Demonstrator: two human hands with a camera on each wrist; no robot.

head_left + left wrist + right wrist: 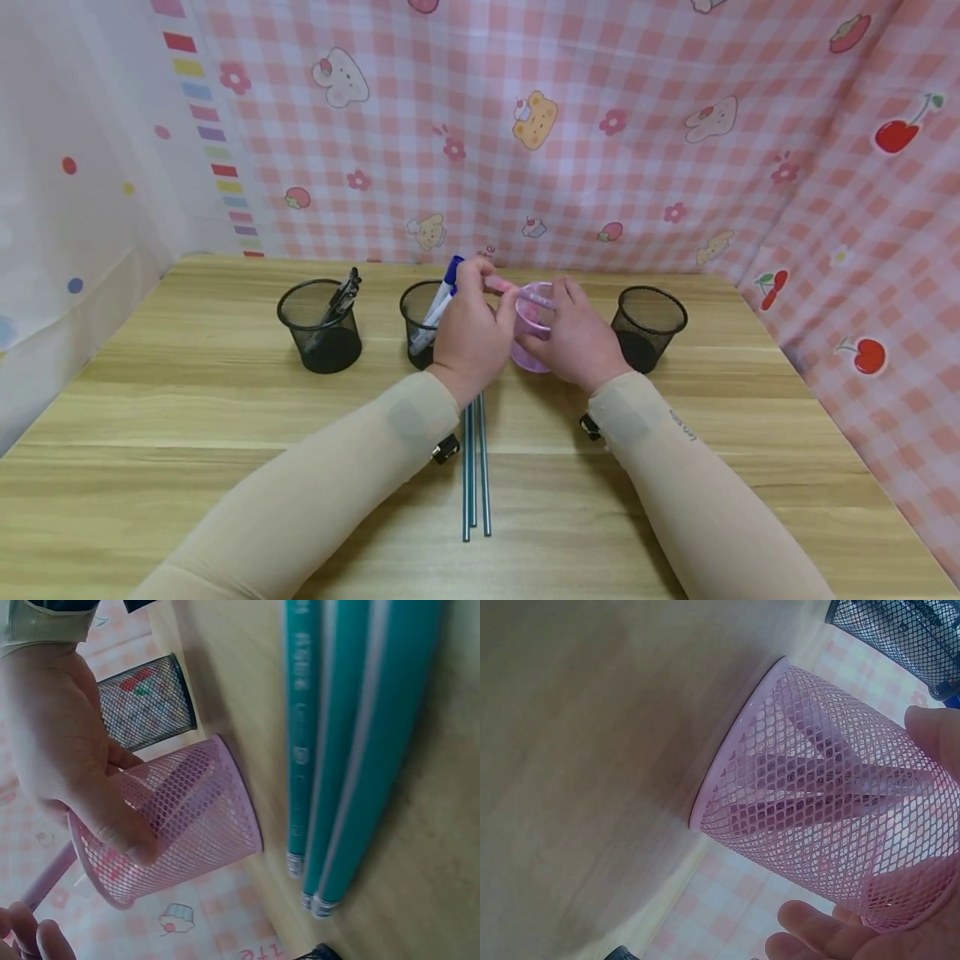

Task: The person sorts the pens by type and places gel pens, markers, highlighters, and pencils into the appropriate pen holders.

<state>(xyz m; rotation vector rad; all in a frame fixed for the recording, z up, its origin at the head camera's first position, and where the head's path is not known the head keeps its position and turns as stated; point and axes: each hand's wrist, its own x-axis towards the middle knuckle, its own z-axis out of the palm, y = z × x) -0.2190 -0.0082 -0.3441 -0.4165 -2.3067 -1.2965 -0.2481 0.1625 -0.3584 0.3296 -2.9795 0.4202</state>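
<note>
My left hand (476, 337) pinches one end of a slim pink pen (501, 285), whose other end slants over the rim of a pink mesh pen cup (529, 360). Around the cup's side curls my right hand (581, 337), thumb on one side and fingers on the other. Standing on the table, the pink cup (780, 757) shows several slender pens (802, 784) through its mesh in the right wrist view. Only the fingertips of the left hand (34, 937) appear in the left wrist view, next to the pen (51, 877).
Three teal pencils (472, 475) lie lengthwise on the wooden table (225, 425). Left of the pink cup, a black mesh cup (420, 354) holds blue-capped markers (442, 300). Farther left, another black cup (330, 346) has black pens (345, 296). A third black cup (651, 325) stands right.
</note>
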